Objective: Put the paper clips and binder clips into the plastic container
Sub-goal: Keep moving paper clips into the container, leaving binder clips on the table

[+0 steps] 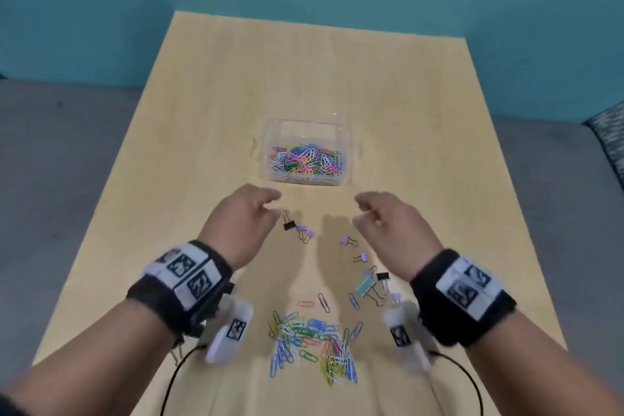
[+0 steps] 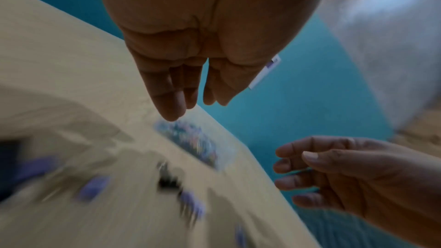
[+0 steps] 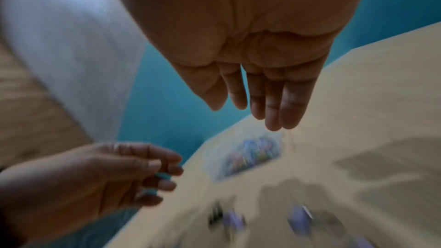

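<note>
Hands (image 1: 241,216) (image 1: 388,223) loose, empty, above counter (image 1: 202,111) just short of container (image 1: 270,145), already part-filled. Mid-task, likely between loads. Next: pinching binder clips (image 1: 305,232) below, then gathering paper clips (image 1: 310,338) nearer.

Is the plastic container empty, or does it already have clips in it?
Partly filled. The plastic container holds a layer of colored paper clips on its bottom; no binder clips visible inside.

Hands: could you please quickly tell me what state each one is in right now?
Left hand: open, fingers loosely curled, holding nothing.
Right hand: open, fingers loosely curled, holding nothing.
</note>
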Available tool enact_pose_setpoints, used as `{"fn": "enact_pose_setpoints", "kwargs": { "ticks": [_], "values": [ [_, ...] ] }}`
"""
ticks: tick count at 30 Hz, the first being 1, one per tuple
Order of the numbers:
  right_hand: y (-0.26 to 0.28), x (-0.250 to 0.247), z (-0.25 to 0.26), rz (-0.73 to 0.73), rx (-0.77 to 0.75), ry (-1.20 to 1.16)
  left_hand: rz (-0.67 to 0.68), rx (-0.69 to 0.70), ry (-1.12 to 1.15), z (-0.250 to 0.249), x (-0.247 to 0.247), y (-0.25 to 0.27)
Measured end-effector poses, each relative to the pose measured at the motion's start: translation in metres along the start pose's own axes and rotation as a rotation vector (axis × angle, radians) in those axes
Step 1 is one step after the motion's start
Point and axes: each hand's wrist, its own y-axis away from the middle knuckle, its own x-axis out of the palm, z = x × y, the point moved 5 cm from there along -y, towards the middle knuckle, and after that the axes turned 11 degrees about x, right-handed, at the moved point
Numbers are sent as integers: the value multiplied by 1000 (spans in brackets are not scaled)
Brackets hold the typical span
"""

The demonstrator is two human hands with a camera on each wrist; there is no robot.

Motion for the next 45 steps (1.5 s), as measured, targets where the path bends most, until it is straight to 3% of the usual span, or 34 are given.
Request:
{"fn": "enact_pose_setpoints", "kwargs": {
  "ticks": [3,5,10,14,16,19,21,23,24,34,45],
  "values": [
    [70,49,-35,177,-69,183,250,140,-115,-2,46,66],
    [106,73,-49,173,-131,274,354,201,-162,1,73,94],
    [127,114,-60,95,-253,375,435,546,-430,-23,116,109],
    [120,136,-62,122,-216,540,527,608,-547,-16,130,114],
    [130,137,-59,153,-280,531,469,633,-555,-16,119,122],
    [149,121,-64,123,-337,393,325,518,-463,-12,91,140],
    [157,108,-76,96,-217,282,194,287,-349,4,73,154],
    [160,106,-90,94,-66,223,189,70,-259,23,72,169],
    [161,109,-92,102,-20,203,213,38,-234,25,76,175],
    [120,142,-35,68,-59,292,194,58,-270,-1,113,141],
    [106,134,-26,99,-78,328,153,172,-455,-11,119,128]
  ]
}}
